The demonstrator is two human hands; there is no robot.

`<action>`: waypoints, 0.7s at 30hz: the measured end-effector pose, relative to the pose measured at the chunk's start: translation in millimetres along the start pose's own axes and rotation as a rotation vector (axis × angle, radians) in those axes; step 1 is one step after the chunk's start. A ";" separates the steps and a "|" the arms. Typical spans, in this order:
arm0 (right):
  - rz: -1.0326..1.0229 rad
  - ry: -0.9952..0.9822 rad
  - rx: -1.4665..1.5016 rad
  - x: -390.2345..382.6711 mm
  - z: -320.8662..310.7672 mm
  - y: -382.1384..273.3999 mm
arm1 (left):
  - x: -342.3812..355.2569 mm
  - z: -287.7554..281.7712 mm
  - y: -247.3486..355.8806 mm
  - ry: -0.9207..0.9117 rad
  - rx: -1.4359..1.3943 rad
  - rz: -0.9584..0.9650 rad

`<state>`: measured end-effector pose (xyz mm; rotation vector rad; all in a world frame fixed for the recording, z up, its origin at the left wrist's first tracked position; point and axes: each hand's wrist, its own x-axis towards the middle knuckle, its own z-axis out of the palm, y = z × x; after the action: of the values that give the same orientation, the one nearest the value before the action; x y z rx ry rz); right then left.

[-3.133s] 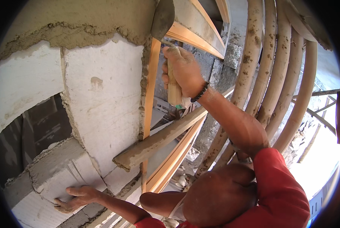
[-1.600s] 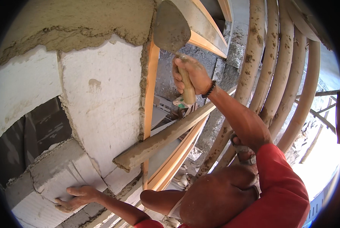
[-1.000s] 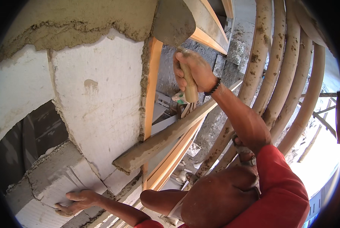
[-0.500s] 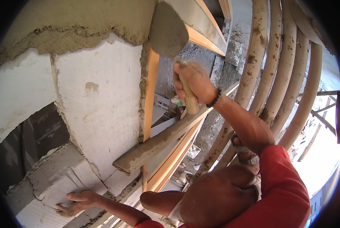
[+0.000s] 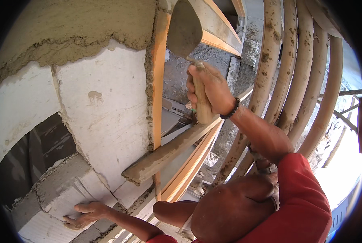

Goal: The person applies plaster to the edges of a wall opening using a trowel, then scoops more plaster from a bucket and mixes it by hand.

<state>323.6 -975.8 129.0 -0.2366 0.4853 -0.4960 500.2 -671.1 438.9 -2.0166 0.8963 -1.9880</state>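
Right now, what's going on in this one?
The person's right hand grips a trowel by its wooden handle, the blade beside a wood strip in the view. The left hand rests, fingers spread, on a pale block. Plaster covers the upper wall, ending raggedly above bare white blocks. A dirty board slants across below the trowel.

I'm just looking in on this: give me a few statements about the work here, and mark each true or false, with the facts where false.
1. The right hand grips a trowel by its handle. True.
2. Both hands grip tools. False: the left hand holds none and rests on a pale block.
3. A dark bracelet circles the right wrist. True.
4. Plaster covers every block. False: white blocks lie bare below the plaster edge.
5. The sleeves are blue. False: the right sleeve is red.
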 end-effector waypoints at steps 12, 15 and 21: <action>-0.004 -0.048 -0.068 14.5 20.1 -4.2 | -3.0 -1.6 1.5 -0.044 0.064 0.026; -0.024 -0.061 -0.093 15.1 20.8 -3.3 | -2.1 -1.7 1.3 -0.047 0.040 0.007; -0.026 0.053 -0.181 14.5 40.4 -9.2 | -7.4 -0.9 -4.0 -0.057 0.034 -0.017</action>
<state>351.2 -986.9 161.1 -0.4050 0.5799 -0.4854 501.0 -663.7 434.8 -2.0581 0.8311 -1.9308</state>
